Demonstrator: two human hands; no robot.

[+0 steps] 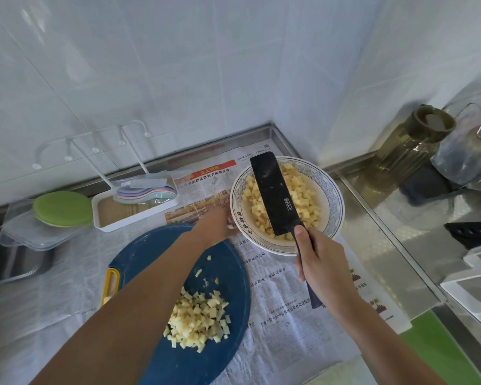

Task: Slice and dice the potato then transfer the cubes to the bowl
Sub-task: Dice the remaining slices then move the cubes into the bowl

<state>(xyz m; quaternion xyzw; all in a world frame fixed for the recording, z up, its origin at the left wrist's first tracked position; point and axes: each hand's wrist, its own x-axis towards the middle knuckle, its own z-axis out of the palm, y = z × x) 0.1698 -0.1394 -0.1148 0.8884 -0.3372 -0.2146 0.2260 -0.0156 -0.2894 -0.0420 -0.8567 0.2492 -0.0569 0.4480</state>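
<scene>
A white bowl (334,195) with a blue pattern holds many potato cubes (303,193) at the back right of the newspaper. My right hand (321,259) grips the handle of a black cleaver (272,195), whose blade lies flat over the bowl. My left hand (217,226) is at the bowl's left rim; its fingers are hidden behind the wrist. A pile of potato cubes (200,318) lies on the round blue cutting board (222,276), under my left forearm.
Newspaper (283,315) covers the steel counter. Behind the board stand a white tray (135,212) with pastel spoons and a clear box with green plates (63,208). A jar (425,134) and containers crowd the right side. Tiled walls close the corner.
</scene>
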